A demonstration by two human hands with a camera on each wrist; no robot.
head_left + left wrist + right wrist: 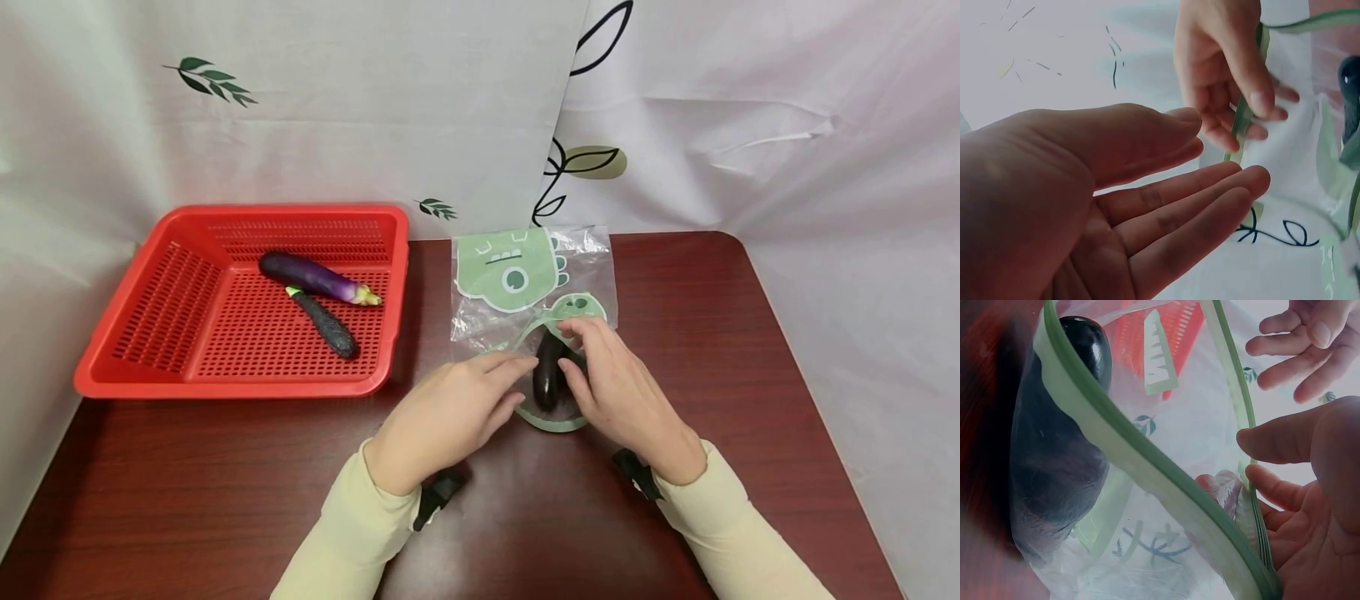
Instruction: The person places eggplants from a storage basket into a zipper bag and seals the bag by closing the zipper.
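A clear plastic zip bag with green rims (553, 425) stands with its mouth open between my hands. Inside it sits a dark, glossy eggplant (547, 383), seen through the plastic in the right wrist view (1054, 462). My right hand (633, 408) pinches the bag's green rim between thumb and fingers; some fingertips show through the plastic. Beside the bag on the left, my left hand (450, 408) has its fingers extended. In the left wrist view the left hand (1116, 187) holds nothing, its thumb apart from the fingers.
A red plastic basket (142, 379) at the left holds a purple eggplant (315, 277) and a darker, narrow vegetable (324, 325). Behind the open bag lies clear plastic with a green cartoon print (495, 283). White curtains (360, 100) surround the dark wooden table (225, 475).
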